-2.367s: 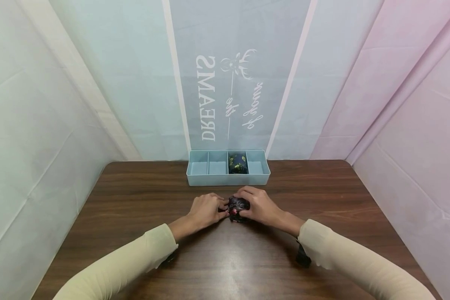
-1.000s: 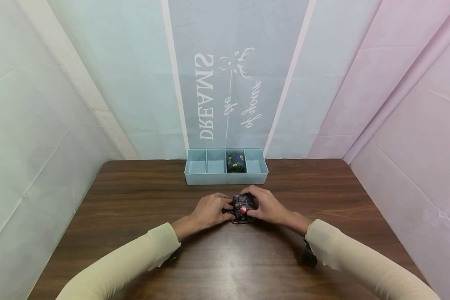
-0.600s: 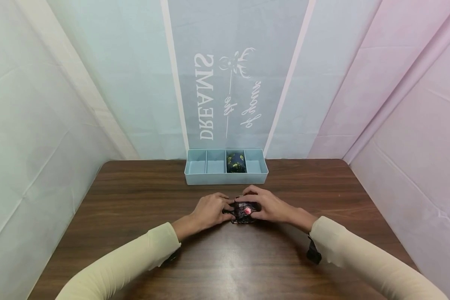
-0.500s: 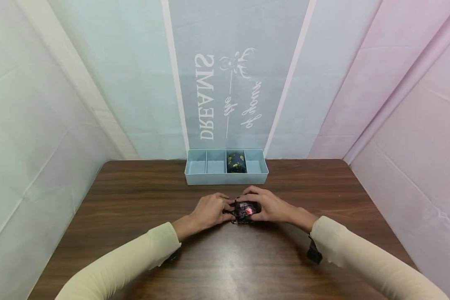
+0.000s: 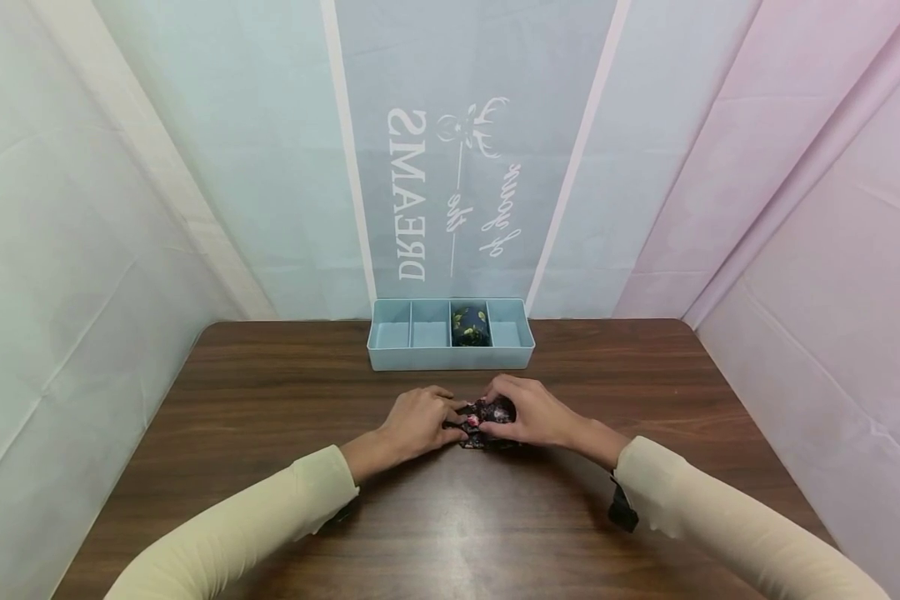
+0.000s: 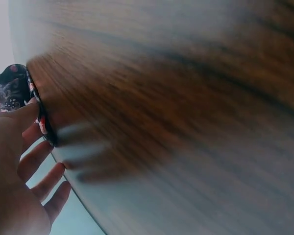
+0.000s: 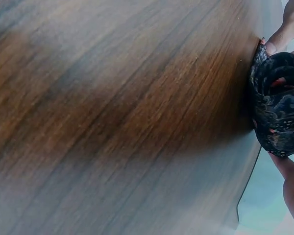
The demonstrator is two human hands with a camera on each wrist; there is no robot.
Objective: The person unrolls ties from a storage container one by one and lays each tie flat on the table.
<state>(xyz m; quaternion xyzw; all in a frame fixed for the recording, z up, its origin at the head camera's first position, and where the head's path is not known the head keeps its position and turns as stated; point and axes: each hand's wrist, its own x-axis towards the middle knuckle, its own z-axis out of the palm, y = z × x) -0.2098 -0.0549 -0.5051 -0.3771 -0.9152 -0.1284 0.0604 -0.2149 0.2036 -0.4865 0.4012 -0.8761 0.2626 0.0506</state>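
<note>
A dark necktie with a small red and pale floral pattern (image 5: pixel 501 410) lies partly rolled on the table, its coil plain in the right wrist view (image 7: pixel 279 117). My right hand (image 5: pixel 536 412) grips the roll, thumb on the near side and fingers over the far side. My left hand (image 5: pixel 417 419) holds the flat end on the left with thumb and index finger; in the left wrist view its other fingers (image 6: pixel 48 183) spread loosely beside the necktie (image 6: pixel 12 88). The palm side of the right hand is hidden in the head view.
Behind the hands stands a light blue box with four compartments (image 5: pixel 450 359). A navy roll with yellow flowers (image 5: pixel 470 327) sits in its third compartment from the left. The brown wooden table (image 5: pixel 450 517) meets a hanging printed cloth (image 5: pixel 555 208) at its back edge.
Compared with the earliest frame, the roll and right hand are further right. In the last half second the right hand's fingers drew back slightly and the roll's red flower shifted left.
</note>
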